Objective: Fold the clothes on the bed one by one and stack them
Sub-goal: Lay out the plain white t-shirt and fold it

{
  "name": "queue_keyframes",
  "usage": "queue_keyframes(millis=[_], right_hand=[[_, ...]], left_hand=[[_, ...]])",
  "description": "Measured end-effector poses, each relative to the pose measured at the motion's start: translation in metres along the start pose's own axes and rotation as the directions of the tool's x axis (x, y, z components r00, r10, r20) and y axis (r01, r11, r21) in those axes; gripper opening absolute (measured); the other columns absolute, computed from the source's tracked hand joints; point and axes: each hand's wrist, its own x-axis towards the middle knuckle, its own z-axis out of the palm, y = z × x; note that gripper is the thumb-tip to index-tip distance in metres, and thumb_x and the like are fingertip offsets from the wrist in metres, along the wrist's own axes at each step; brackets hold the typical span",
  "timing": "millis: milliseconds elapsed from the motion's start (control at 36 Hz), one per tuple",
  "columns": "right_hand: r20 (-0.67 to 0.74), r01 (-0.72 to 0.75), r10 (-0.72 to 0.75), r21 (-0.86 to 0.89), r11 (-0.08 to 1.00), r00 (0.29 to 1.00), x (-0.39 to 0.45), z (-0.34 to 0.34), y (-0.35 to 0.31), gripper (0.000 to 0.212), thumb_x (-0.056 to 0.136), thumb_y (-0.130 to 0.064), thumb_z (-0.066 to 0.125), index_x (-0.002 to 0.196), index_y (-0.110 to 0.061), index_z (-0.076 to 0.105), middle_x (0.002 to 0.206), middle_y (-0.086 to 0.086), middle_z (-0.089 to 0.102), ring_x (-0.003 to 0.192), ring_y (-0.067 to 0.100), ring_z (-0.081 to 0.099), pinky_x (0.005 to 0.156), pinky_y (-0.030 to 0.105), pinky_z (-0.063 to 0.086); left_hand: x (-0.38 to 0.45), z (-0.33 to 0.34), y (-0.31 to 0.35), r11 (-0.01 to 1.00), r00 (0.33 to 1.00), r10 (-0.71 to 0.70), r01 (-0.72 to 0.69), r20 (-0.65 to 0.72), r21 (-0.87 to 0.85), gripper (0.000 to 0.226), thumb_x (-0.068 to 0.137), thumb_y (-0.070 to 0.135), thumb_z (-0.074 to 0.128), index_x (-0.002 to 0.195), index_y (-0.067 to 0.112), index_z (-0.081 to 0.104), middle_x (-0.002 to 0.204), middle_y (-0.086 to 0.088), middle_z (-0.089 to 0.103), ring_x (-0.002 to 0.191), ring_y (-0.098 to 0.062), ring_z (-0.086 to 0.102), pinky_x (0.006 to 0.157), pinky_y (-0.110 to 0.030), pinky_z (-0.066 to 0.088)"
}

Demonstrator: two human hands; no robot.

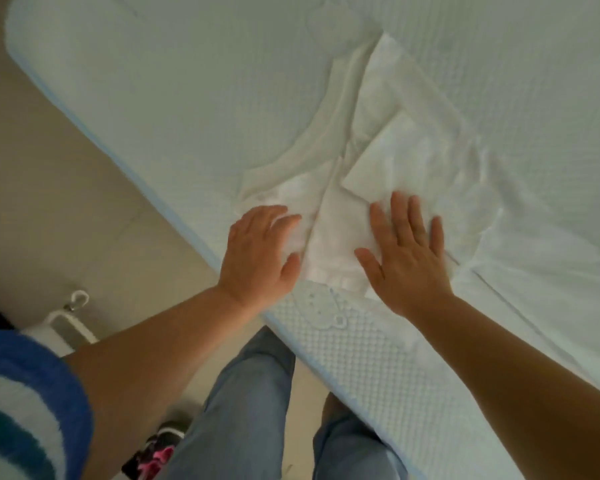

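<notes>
two hands of mine lie flat on a white garment [336, 237] spread near the edge of the bed [153, 98]. my left hand [257, 258] rests with its palm down on the garment's left part, fingers straight and slightly spread, thumb pointing toward the middle. my right hand [406, 258] presses palm down on the right part, fingers straight and fanned apart, holding nothing. neither hand curls around the cloth.

between my hands runs a narrow folded strip of the garment, lying lengthwise away from me. a folded flap [381, 161] with a straight edge lies just beyond my right fingertips, on top of the rest of the cloth. farther up the bed more white fabric [395, 81] stretches away in a long band, and a curved pale strip [312, 143] arcs off to the left. white on white, so i cannot tell where one piece ends and the next begins. to the right the white cloth [534, 237] is wrinkled.

the mattress side [354, 341] shows a raised dotted pattern with a light blue trim. my legs in grey-blue trousers [250, 410] stand against it on a beige floor [49, 202]. a fuzzy blue and white sleeve [25, 403] covers my left upper arm. a dark shoe with pink marks [160, 452] sits by my foot, and a white object with a hook [73, 313] stands at the left.
</notes>
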Motion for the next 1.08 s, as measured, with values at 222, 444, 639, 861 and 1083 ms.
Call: queue_keyframes(millis=[222,444,639,861,1083], right_hand=[[-0.003,-0.022,0.022,-0.01,1.0,1.0,0.001,0.012,-0.007,0.076,0.087,-0.06,0.014,0.151,-0.02,0.003,0.158,0.009,-0.01,0.145,0.025,-0.011,0.112,0.046,-0.011],[-0.19,0.091,-0.08,0.045,0.995,0.978,-0.046,0.017,-0.031,0.065,0.082,-0.043,0.056,0.133,-0.003,0.048,0.143,0.024,0.039,0.136,0.043,0.029,0.104,0.058,0.027],[-0.157,0.019,-0.009,0.063,0.998,0.988,-0.043,0.026,-0.049,0.074,0.076,-0.039,0.073,0.138,-0.012,0.044,0.143,0.022,0.038,0.135,0.041,0.029,0.104,0.054,0.025],[-0.153,0.184,-0.167,0.102,0.978,0.974,0.006,0.001,-0.088,0.047,0.075,-0.026,0.059,0.121,-0.019,0.061,0.109,0.012,0.052,0.098,0.032,0.048,0.085,0.038,0.035],[-0.102,0.351,-0.399,-0.316,0.882,0.911,0.076,-0.057,-0.056,0.043,0.079,-0.015,0.052,0.121,-0.02,0.059,0.138,0.009,0.038,0.117,0.031,0.041,0.092,0.04,0.036]], left_hand=[[-0.006,0.005,-0.043,0.826,0.846,-0.527,0.486,-0.082,-0.285,0.05,0.081,0.034,0.064,0.128,0.022,0.051,0.105,-0.006,0.054,0.095,-0.018,0.05,0.081,-0.024,0.036],[0.024,-0.001,-0.056,0.645,0.811,-0.532,0.574,0.242,-0.505,0.028,0.081,0.041,0.066,0.093,0.019,0.054,0.075,0.005,0.058,0.072,-0.02,0.061,0.065,-0.03,0.049],[0.032,-0.006,-0.077,0.531,0.793,-0.481,0.603,0.374,-0.595,0.018,0.079,0.028,0.071,0.068,0.018,0.059,0.055,0.004,0.064,0.048,-0.008,0.063,0.049,-0.022,0.051],[0.036,-0.006,-0.083,0.595,0.814,-0.453,0.58,0.364,-0.556,0.018,0.074,0.027,0.074,0.066,0.019,0.059,0.055,0.004,0.066,0.052,-0.01,0.065,0.059,-0.027,0.056],[0.036,-0.01,-0.084,0.756,0.861,-0.406,0.505,0.306,-0.416,0.02,0.076,0.037,0.066,0.072,0.019,0.058,0.057,0.005,0.063,0.044,-0.001,0.058,0.044,-0.017,0.045]])
